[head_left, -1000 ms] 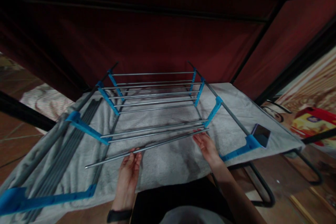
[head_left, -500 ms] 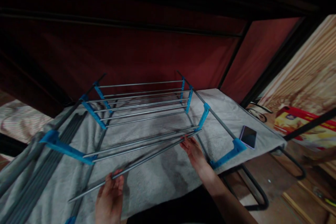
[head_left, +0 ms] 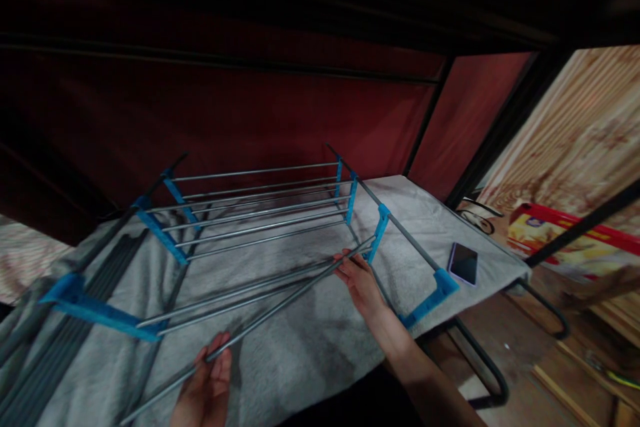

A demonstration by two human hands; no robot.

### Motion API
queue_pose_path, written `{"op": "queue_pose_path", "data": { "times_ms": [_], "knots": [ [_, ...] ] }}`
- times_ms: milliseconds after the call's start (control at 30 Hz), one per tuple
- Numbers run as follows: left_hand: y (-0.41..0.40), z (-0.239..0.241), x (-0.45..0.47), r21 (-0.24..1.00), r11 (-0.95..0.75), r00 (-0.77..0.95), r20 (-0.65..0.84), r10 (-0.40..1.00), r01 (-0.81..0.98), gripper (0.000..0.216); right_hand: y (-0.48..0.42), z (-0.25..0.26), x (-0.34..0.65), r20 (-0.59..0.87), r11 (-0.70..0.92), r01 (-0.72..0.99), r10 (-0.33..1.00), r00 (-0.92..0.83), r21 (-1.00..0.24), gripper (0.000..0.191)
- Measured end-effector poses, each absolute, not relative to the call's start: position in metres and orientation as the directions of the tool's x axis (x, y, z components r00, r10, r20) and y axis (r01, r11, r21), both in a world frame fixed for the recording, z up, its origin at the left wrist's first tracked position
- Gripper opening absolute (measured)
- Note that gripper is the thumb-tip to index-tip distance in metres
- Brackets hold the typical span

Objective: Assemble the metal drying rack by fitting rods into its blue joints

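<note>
A thin grey metal rod (head_left: pixel 280 307) runs slantwise across the front of a rack (head_left: pixel 265 235) made of metal bars and blue plastic brackets. My left hand (head_left: pixel 204 373) grips the rod near its lower left part, thumb and fingers around it. Close to its far end, my right hand (head_left: pixel 357 277) pinches the same rod beside a blue bracket (head_left: pixel 379 233) on the right. The rod's upper end lies over two bars that slot into the left bracket (head_left: pixel 105 310). Several bars span the brackets farther back.
Grey cloth (head_left: pixel 310 347) covers the surface under the rack. A bundle of loose grey tubes (head_left: pixel 65 347) lies at the left, and a phone (head_left: pixel 463 263) at the right. Beyond the edge are a red and yellow box (head_left: pixel 565 240) and a bent black metal leg (head_left: pixel 487 363).
The rod's right end has risen toward the right bracket, while its left end has dropped lower, so it slants more steeply. Both hands keep hold of it. The view has shifted slightly.
</note>
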State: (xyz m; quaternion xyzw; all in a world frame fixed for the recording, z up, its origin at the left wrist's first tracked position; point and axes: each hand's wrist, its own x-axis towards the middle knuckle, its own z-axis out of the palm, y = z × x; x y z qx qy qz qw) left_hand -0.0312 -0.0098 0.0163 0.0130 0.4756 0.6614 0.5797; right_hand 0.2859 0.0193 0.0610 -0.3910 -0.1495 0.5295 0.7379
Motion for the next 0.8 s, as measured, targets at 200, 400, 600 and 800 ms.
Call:
{"op": "queue_pose_path", "data": {
  "times_ms": [200,400,600,800],
  "knots": [
    [-0.007,0.027,-0.027,0.646,0.115,-0.333,-0.528,0.781,-0.754,0.022,0.025,0.062,0.287,-0.192,0.148,-0.671,0.894,0.405,-0.727,0.030],
    [0.002,0.034,-0.023,0.645,0.127,-0.329,-0.537,0.777,-0.753,0.017,0.030,0.062,0.292,-0.188,0.153,-0.664,0.891,0.413,-0.732,0.034],
    [0.006,0.046,-0.020,0.628,0.137,-0.321,-0.558,0.765,-0.766,0.017,0.031,0.061,0.294,-0.171,0.161,-0.667,0.899,0.404,-0.727,0.031],
    [0.012,0.045,-0.021,0.670,0.134,-0.337,-0.523,0.782,-0.730,0.018,0.033,0.057,0.297,-0.162,0.156,-0.668,0.908,0.388,-0.727,0.030]
  ]
}}
